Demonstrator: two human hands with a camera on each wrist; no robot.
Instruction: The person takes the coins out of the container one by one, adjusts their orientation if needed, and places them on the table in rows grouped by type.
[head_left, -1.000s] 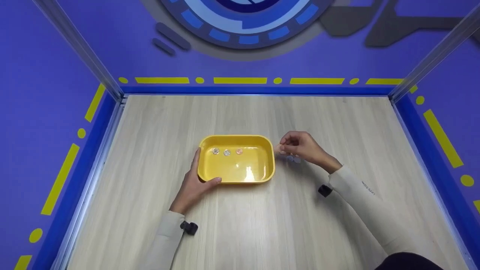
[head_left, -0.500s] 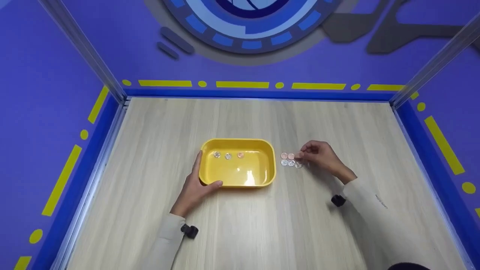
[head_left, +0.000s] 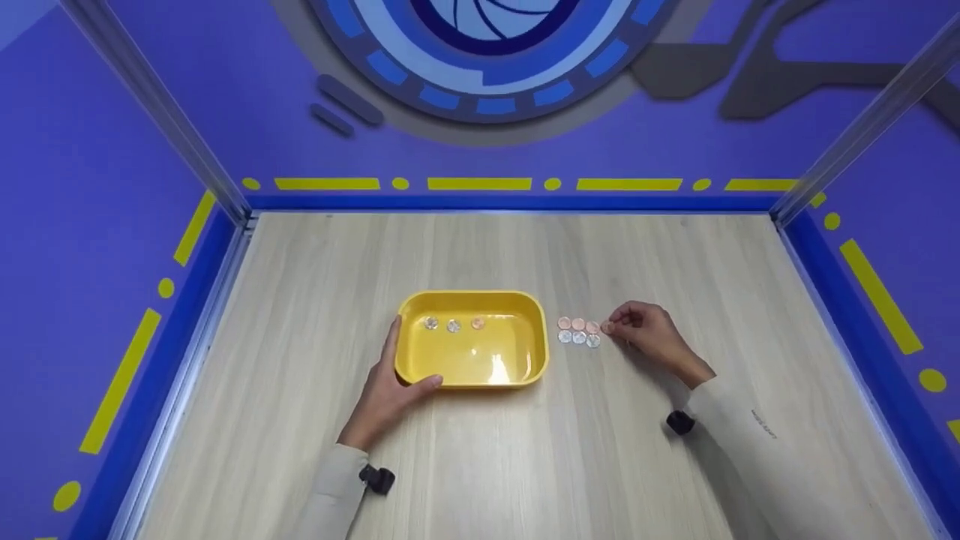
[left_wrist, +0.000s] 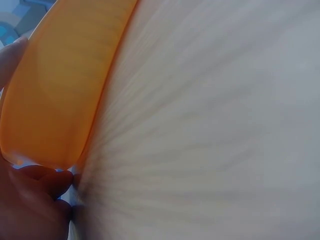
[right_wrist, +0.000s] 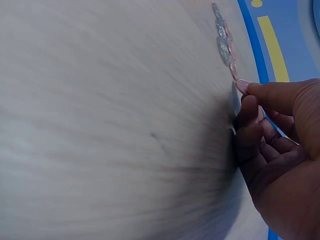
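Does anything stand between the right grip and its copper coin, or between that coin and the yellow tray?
Nothing visible between the right grip and the copper coin it pinches. Toward the yellow tray, six coins lie flat in two rows, then the tray's right wall stands.

Purple walls [head_left: 112,172] with yellow dashes [head_left: 478,183] border a pale wood-grain tabletop [head_left: 480,465].
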